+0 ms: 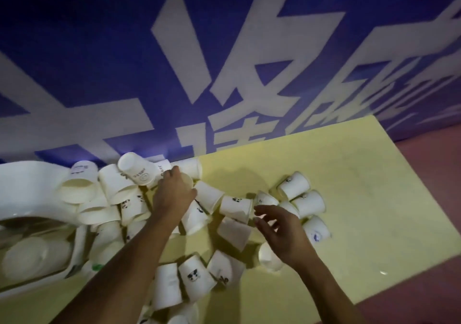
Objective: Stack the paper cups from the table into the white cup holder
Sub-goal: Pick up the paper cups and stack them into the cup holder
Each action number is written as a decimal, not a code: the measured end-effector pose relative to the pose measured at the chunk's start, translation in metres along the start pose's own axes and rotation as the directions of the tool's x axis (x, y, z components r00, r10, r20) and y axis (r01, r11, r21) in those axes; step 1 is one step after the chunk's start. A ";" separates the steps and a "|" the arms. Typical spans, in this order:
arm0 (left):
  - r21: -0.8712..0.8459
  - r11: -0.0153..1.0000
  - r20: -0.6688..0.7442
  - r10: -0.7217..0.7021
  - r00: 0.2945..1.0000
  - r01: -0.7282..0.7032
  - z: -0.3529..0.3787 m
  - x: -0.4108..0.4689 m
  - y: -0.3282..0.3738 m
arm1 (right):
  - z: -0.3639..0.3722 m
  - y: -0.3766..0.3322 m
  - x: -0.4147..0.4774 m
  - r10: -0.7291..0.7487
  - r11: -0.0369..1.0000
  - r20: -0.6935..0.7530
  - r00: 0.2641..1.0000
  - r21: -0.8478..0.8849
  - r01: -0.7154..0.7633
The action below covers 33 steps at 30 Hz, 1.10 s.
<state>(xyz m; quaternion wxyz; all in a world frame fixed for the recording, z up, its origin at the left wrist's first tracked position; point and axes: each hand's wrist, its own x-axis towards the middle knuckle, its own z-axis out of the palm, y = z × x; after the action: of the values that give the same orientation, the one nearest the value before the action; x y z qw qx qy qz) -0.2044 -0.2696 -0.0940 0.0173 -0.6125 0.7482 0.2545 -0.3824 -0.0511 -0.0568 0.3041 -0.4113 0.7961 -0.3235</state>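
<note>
Dozens of paper cups lie tumbled across the yellow table. White cup holder sits at nine o'clock. Left hand closes around one cup at twelve o'clock; right hand hovers open, empty. Pulling could topple the leaning cups beside it.

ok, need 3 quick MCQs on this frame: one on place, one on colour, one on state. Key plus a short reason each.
1. Where is the white cup holder?
A. left of the cups
B. far right of the table
C. on the floor

2. What colour is the table top?
A. red
B. pale yellow
C. black

3. What is the right hand doing?
A. gripping a stack of cups
B. open above the cups, fingers spread
C. resting flat on bare table

Key: 1 A, it lies at the left edge beside the paper cups. 2 B, the surface is pale yellow. 3 B, the fingers are apart and hold nothing.
</note>
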 end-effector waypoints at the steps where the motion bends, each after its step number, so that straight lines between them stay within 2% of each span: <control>1: 0.006 1.000 -0.019 -0.013 1.000 0.013 0.000 -0.002 0.002 | -0.014 0.010 0.002 0.012 1.000 -0.030 0.999 0.003 -0.012; 4: -0.023 1.000 -0.127 -0.012 0.992 0.009 -0.005 -0.019 0.007 | -0.051 0.038 0.014 0.121 0.993 -0.190 0.974 0.019 -0.119; 7: -0.112 0.993 -0.211 0.000 0.977 -0.024 -0.012 -0.036 0.035 | -0.081 0.064 0.038 0.279 0.956 -0.357 0.892 0.011 -0.295; 10: -0.168 0.974 -0.226 0.110 0.968 -0.150 -0.011 -0.043 0.079 | -0.096 0.080 0.070 0.470 0.811 -0.325 0.821 -0.208 -0.547; 12: -0.205 0.953 -0.210 0.178 0.961 -0.222 -0.006 -0.045 0.109 | -0.100 0.085 0.088 0.568 0.700 -0.265 0.779 -0.343 -0.627; 16: -0.216 0.928 -0.142 0.278 0.950 -0.304 0.009 -0.049 0.144 | -0.096 0.090 0.111 0.618 0.640 -0.154 0.771 -0.471 -0.607; 20: -0.207 0.932 -0.082 0.286 0.955 -0.297 0.020 -0.052 0.149 | -0.088 0.096 0.128 0.627 0.640 -0.073 0.776 -0.519 -0.566; 33: -0.182 0.953 -0.039 0.239 0.970 -0.242 0.021 -0.053 0.128 | -0.062 0.099 0.155 0.482 0.735 -0.080 0.872 -0.505 -0.452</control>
<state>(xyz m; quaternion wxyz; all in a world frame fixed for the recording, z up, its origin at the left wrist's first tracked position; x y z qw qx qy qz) -0.3158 -0.1977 -0.0486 -0.0769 -0.5179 0.7903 0.3182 -0.5476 -0.1218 -0.1284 0.2782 -0.2725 0.9210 -0.0032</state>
